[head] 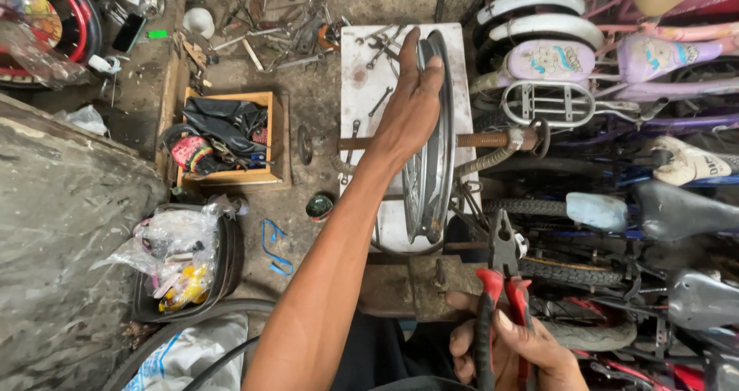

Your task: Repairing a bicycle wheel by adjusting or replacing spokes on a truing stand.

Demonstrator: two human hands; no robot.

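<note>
The left hand (412, 102) reaches forward and lies on the far upper part of a bare metal wheel rim (433, 141), fingers curled over its edge and closed on it, thumb against the near face, holding it upright on a rusty threaded axle (431, 140) that runs across the white metal stand (362, 68). The rim stands edge-on over the stand's right half, its lowest part near the stand's near edge. The right hand (512, 345) sits low, near the stand's near right corner, fingers wrapped shut round the red handles of a pair of pliers (502, 283), whose dark nose points up toward the rim's lower part and appears not to touch it (the jaws look nearly closed, with nothing plainly between them). As it looks, the wheel is stripped: no tyre on it, and work on the rim seems midway, with spanners (379, 46) lying at the stand's far edge and bicycles (608, 68) packed along the right
</note>
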